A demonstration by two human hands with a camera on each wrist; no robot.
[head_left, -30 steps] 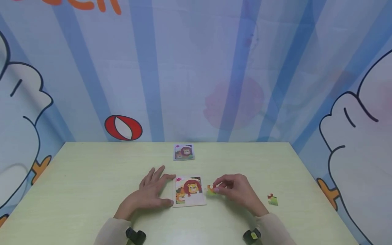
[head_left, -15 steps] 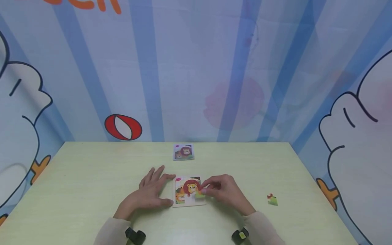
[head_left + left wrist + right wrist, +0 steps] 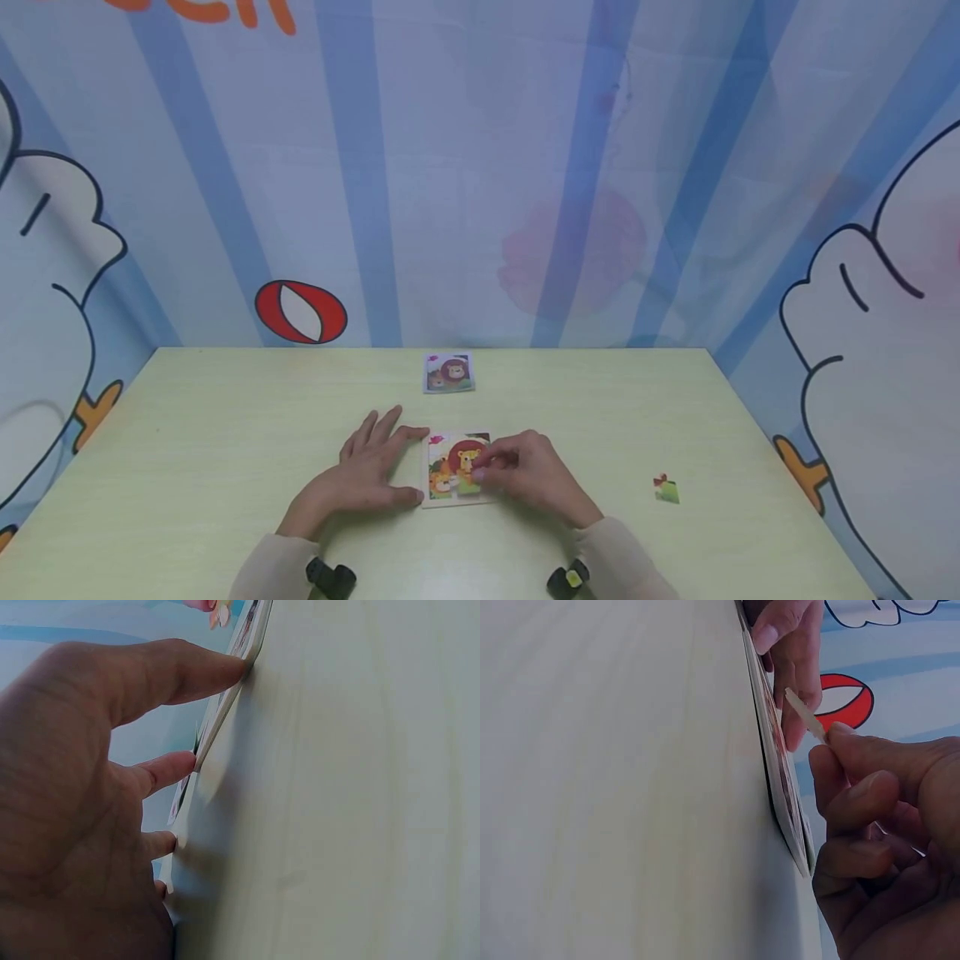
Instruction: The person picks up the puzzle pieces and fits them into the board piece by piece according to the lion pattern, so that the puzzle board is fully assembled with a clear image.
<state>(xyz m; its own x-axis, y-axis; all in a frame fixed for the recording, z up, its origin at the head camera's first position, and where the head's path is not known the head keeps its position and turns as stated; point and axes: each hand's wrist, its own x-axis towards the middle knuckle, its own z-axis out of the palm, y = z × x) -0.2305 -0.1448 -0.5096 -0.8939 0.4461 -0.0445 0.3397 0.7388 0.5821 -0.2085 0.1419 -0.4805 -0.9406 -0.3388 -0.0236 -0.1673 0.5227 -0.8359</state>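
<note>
A square lion puzzle board lies on the table in front of me, partly filled with pieces. My left hand is spread at its left side, with thumb and index fingertips touching the edge; the left wrist view shows the same contact. Between thumb and fingers, my right hand pinches a thin puzzle piece, seen edge-on and tilted above the board in the right wrist view. From the head view, its green part shows over the board's lower middle. The right hand covers the board's right side.
One loose puzzle piece, green and red, lies on the table to the right. A lion picture card lies behind the board, near the back of the pale table. A striped printed curtain stands behind the table.
My right hand has moved left with the puzzle piece, from beside the board to above it. The left hand has stayed at the board's left edge.
</note>
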